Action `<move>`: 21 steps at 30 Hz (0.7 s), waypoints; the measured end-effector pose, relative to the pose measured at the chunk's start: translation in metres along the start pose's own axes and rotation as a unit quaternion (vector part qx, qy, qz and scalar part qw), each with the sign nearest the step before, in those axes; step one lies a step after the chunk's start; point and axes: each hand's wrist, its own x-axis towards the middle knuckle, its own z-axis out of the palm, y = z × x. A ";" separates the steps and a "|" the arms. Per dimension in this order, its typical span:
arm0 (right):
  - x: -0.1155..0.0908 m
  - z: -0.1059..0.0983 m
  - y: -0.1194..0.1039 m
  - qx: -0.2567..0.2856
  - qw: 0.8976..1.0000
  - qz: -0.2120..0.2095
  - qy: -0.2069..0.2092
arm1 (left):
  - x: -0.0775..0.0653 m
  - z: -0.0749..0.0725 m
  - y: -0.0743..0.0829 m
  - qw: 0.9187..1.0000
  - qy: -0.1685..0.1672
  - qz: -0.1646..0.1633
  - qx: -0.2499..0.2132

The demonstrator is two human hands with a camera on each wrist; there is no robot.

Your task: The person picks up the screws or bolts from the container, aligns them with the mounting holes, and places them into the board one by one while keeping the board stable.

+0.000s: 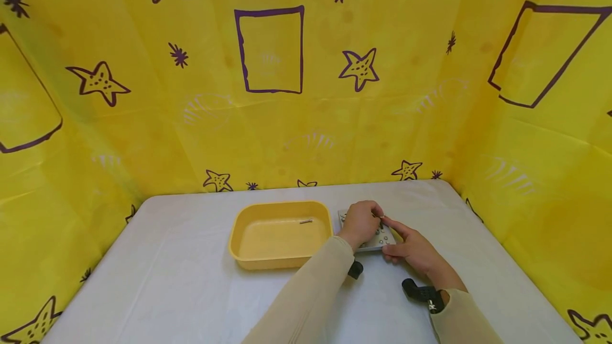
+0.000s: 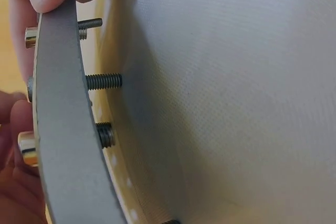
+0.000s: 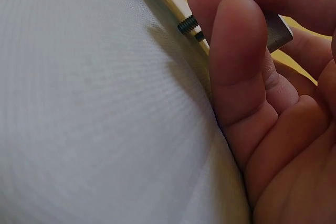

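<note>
A grey metal plate with several bolts in it is at the right of the table. In the left wrist view, threaded bolt ends stick out below it and shiny round heads stand above. My right hand grips the plate's near right corner, its index finger reaching over the top. Over the plate, my left hand bends its fingers down among the bolts, close to the right index finger. Its fingertips are hidden, so I cannot tell what they hold.
Left of the plate stands a yellow tray with a small silver screw in it. A white cloth covers the table. Yellow patterned curtains enclose the back and sides.
</note>
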 end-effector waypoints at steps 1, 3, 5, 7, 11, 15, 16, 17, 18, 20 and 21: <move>0.000 0.000 0.000 0.001 1.000 -0.001 -0.001 | 0.000 0.000 0.001 1.000 -0.003 0.002 0.004; 0.000 0.000 0.000 0.003 1.000 -0.001 -0.001 | -0.001 -0.001 0.002 1.000 -0.009 0.010 0.016; -0.001 -0.001 -0.001 0.007 1.000 0.000 0.000 | -0.002 -0.002 0.005 0.999 -0.019 0.019 0.026; -0.001 -0.001 0.000 0.009 1.000 0.001 0.002 | -0.002 -0.003 0.007 0.999 -0.025 0.025 0.035; 0.000 -0.001 0.001 0.010 1.000 -0.008 0.001 | -0.003 -0.002 0.010 0.998 -0.029 0.022 0.054; 0.000 -0.001 0.002 0.011 1.000 -0.023 -0.006 | -0.003 0.001 0.011 0.996 -0.022 0.026 0.080; 0.000 -0.001 0.002 0.013 1.000 -0.023 -0.006 | -0.003 0.002 0.011 0.996 -0.019 0.030 0.086; 0.000 -0.001 0.002 0.016 1.000 -0.023 -0.007 | -0.004 0.003 0.011 0.995 -0.016 0.034 0.090; 0.000 -0.001 0.002 0.019 1.000 -0.019 -0.006 | -0.004 0.003 0.011 0.995 -0.013 0.037 0.094; 0.000 0.000 0.003 0.025 1.000 -0.012 -0.005 | -0.004 0.004 0.011 0.995 -0.007 0.038 0.097; 0.000 0.000 0.003 0.026 1.000 -0.010 -0.004 | -0.003 0.004 0.011 0.994 -0.006 0.037 0.098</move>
